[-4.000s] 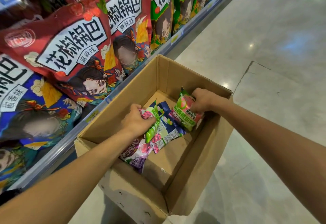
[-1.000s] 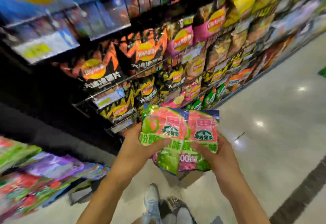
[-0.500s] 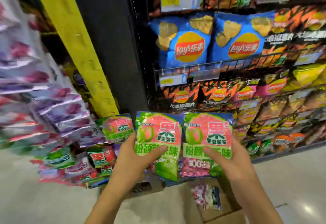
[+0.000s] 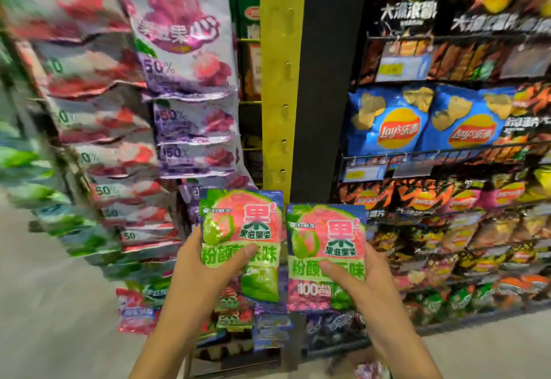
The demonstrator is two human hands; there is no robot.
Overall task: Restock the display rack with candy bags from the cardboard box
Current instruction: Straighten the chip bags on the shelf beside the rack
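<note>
As left hand (image 4: 205,271) and right hand (image 4: 360,286) grip, candy bags (image 4: 243,220) stand upright.

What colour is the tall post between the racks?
Yellow post, clearest in the head view.

display rack bags (image 4: 38,175) blurred, forearms (image 4: 167,346) cropped

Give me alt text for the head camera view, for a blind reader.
A person's left hand and right hand each grip a pink-and-green candy bag, left bag beside right bag. Behind them, purple candy bags hang left of a yellow post; blue chip bags stand to its right.
</note>
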